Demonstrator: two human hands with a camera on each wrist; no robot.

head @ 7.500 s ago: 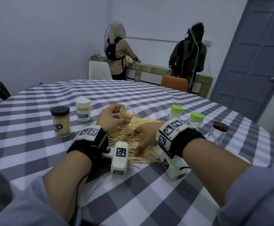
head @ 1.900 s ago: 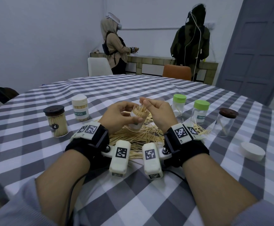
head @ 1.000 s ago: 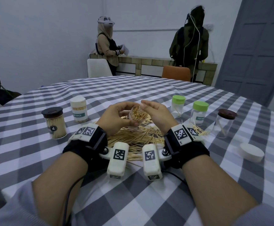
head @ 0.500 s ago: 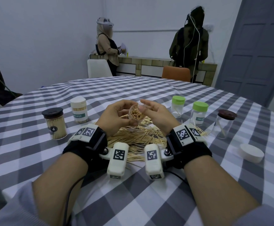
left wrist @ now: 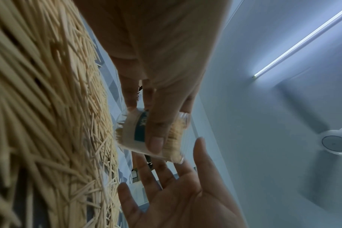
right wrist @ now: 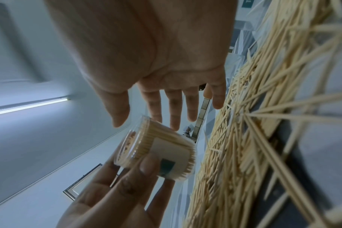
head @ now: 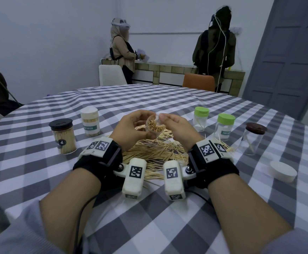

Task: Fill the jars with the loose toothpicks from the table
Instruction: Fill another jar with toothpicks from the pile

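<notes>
My left hand (head: 137, 125) grips a small clear jar (head: 155, 126) full of toothpicks, held tilted above the pile with its mouth toward me. The left wrist view has the thumb and fingers curled round the labelled jar (left wrist: 152, 135). My right hand (head: 167, 120) is close beside the jar's rim. In the right wrist view its fingers (right wrist: 174, 111) are straight and hold nothing, just above the jar (right wrist: 156, 146). Loose toothpicks (head: 155, 153) lie heaped on the checked tablecloth under both hands.
A dark-lidded full jar (head: 63, 138) and a white-lidded full jar (head: 90, 121) stand at the left. Two green-lidded jars (head: 200, 118) (head: 224, 127) and a brown-lidded glass jar (head: 254, 138) stand at the right, with a loose white lid (head: 283, 171) nearer me. Two people stand at the far counter.
My right hand left the pile, brought toothpicks to the jar and let them go; it is now empty beside the rim. The jar has tilted more toward me.
</notes>
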